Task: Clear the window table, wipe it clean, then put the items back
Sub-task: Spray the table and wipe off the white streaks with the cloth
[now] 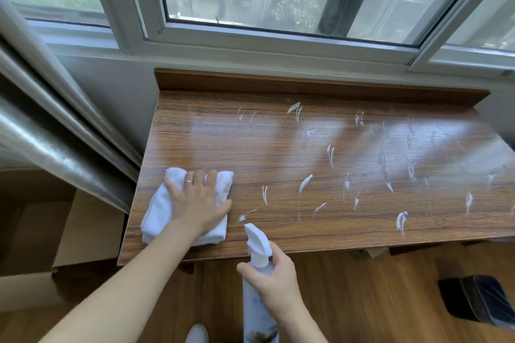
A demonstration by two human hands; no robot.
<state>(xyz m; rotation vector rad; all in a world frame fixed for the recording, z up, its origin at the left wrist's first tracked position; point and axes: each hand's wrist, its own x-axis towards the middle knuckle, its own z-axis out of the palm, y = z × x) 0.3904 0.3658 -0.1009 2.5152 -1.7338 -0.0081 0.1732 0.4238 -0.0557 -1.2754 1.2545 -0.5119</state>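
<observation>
so the wooden table (278,153) sits right under the window (250,8), with a raised wooden lip (306,89) running along its back edge against the wall. its left edge is just beside a grey curtain (55,125), and a cardboard box (69,231) sits on the floor below that corner, so the left side is tight. the near edge faces bare wood floor (362,301), with a dark object (479,303) lying on the floor off to the right. the tabletop itself holds only the white cloth (167,203) at the near left corner, plus white foam streaks (305,182) scattered over the middle and right part. the left hand (199,203) lies flat on the cloth, fingers straight and spread, pressing it down, ring (188,181) visible on one finger; the cloth sticks out on both sides of the palm. the right hand (273,276) is wrapped around the neck of a white spray bottle (257,287), held upright just off the near edge of the table, nozzle pointing up-left toward the cloth. bottle and cloth are near each other but not touching. a white shoe tip (197,333) shows at the bottom.
</observation>
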